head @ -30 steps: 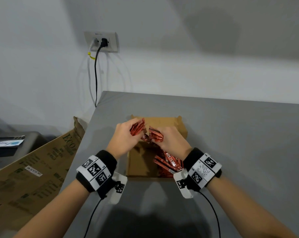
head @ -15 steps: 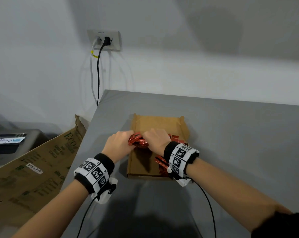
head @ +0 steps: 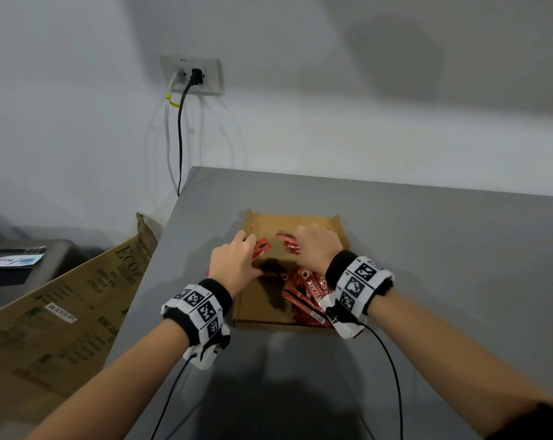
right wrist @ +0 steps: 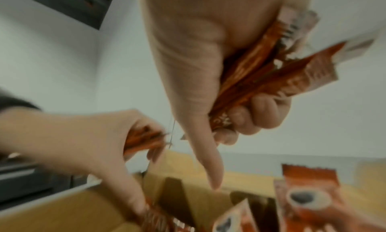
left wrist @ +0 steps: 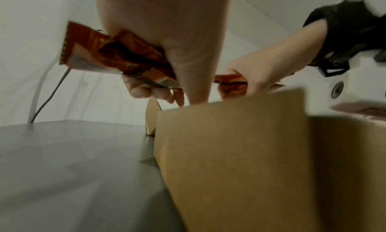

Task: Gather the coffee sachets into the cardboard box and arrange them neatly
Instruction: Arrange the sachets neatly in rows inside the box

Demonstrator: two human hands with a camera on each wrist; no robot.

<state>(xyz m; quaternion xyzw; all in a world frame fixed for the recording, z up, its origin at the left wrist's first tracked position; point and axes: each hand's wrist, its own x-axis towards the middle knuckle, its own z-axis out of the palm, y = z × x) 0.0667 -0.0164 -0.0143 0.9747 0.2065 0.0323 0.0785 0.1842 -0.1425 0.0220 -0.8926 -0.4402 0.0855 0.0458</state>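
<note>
while above cardboard box [head: 262, 309], left hand [head: 233, 265] and right hand [head: 319, 246] each clutch coffee sachets [head: 289, 241].

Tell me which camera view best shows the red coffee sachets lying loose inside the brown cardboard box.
The head view: it looks down into the open brown cardboard box and shows the red coffee sachets piled at its near right. The right wrist view catches only a few blurred ones up close. The left wrist view shows just the box's outer wall, hiding them.
</note>
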